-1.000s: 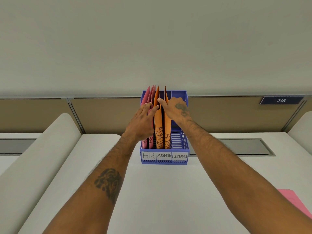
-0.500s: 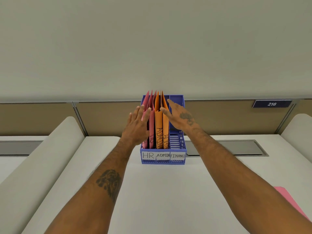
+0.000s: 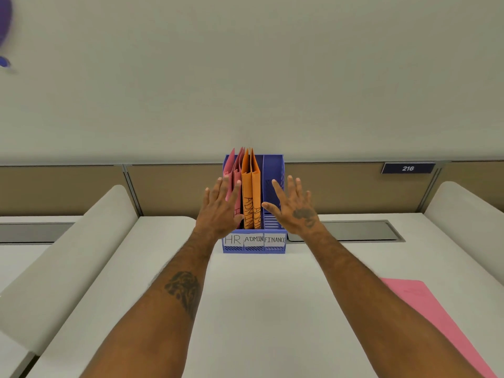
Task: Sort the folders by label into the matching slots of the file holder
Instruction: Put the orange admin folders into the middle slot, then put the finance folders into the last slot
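A blue file holder (image 3: 274,165) stands at the far middle of the white desk, its front slots labelled HR, ADMIN and FINANCE. Pink folders (image 3: 236,170) stand upright in the HR slot and two orange folders (image 3: 251,186) marked ADMIN stand in the middle slot. The FINANCE slot holds nothing I can see. My left hand (image 3: 219,211) is spread flat in front of the pink folders, fingers apart, holding nothing. My right hand (image 3: 296,207) is spread in front of the FINANCE slot, also holding nothing. Another pink folder (image 3: 436,317) lies flat on the desk at the near right.
A tan partition (image 3: 174,186) runs behind the holder, with a plate reading 216 (image 3: 407,168) at the right. Grey cable trays (image 3: 360,230) are set into the desk. Rounded white dividers (image 3: 68,255) flank the desk left and right.
Both hands have let go of the folder tops and pulled back towards me, spreading apart. The orange folders now stand straight in the ADMIN slot.
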### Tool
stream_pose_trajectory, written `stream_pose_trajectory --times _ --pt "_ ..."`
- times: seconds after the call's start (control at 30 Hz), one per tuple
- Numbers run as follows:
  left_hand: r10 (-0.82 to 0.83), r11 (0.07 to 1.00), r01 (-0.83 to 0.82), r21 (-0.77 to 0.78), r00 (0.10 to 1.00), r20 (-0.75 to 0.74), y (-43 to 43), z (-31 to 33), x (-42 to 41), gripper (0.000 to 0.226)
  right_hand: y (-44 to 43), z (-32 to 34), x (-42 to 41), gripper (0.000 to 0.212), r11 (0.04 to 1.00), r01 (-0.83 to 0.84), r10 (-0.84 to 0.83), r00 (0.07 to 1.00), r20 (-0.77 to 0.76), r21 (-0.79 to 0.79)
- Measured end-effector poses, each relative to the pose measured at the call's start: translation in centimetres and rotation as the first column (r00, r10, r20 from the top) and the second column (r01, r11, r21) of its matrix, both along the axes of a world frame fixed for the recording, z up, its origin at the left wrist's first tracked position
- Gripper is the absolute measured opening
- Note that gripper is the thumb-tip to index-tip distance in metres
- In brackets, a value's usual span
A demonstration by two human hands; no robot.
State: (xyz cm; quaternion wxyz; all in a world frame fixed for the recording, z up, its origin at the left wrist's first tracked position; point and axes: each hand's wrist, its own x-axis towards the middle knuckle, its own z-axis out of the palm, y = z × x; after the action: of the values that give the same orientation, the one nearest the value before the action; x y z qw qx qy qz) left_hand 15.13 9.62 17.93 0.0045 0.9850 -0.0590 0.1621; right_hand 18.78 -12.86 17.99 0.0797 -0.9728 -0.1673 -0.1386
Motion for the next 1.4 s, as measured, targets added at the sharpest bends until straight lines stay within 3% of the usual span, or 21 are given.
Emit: stream_pose_trajectory --times 0.43,0.9,1.4 --pt "-0.033 0.998 0.032 -0.059 0.999 -0.006 -10.5 -2.5 -7.5 0.089 -10.7 -2.8 -8.1 0.090 1.000 0.012 -0.012 0.999 -0.033 0.015" --pt "-0.038 0.995 0.021 -0.098 0.984 -0.172 -25.7 -9.8 -14.0 0.085 -27.5 -10.1 -15.1 0.089 0.994 0.096 -0.103 0.974 -0.202 -0.042" --pt "-0.186 0.979 0.142 -0.147 0.920 -0.346 -32.7 -17.9 -14.2 0.081 -35.1 -17.2 -17.2 0.091 0.956 0.275 -0.293 0.888 -0.354 -0.101"
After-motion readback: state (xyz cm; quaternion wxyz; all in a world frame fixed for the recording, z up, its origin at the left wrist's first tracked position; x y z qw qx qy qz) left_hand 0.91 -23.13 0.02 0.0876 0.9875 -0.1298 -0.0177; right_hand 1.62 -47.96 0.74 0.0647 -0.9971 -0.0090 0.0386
